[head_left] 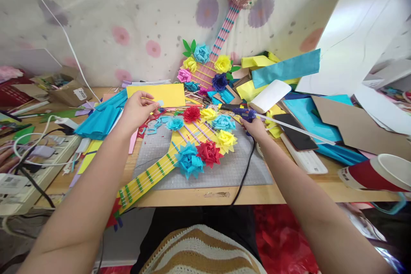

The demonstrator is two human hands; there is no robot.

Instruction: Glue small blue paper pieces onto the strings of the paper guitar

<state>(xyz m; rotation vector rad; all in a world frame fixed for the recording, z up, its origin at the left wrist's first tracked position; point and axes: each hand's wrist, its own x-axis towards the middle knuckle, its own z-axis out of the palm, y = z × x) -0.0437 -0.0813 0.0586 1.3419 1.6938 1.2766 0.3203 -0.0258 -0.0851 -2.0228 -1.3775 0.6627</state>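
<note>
My right hand [255, 127] grips a blue hot glue gun [245, 113], its nozzle pointing left. A long clear glue stick [295, 128] sticks out of its back, and a black cord hangs below. My left hand [141, 105] is pinched, with a small light-blue piece [161, 103] at its fingertips, in front of a yellow paper sheet [173, 94]. Between my hands a yellow paper guitar [154, 174] lies at a slant on a grey cutting mat [205, 180]. Red, yellow and blue paper flowers [209, 153] cover its body; green bands cross the neck.
A pink flowered guitar [221, 38] leans on the back wall. Blue crepe paper [101, 115] and a power strip [64, 154] lie left. To the right are a phone [295, 132], cardboard [366, 124] and a paper cup [375, 172] by the desk edge.
</note>
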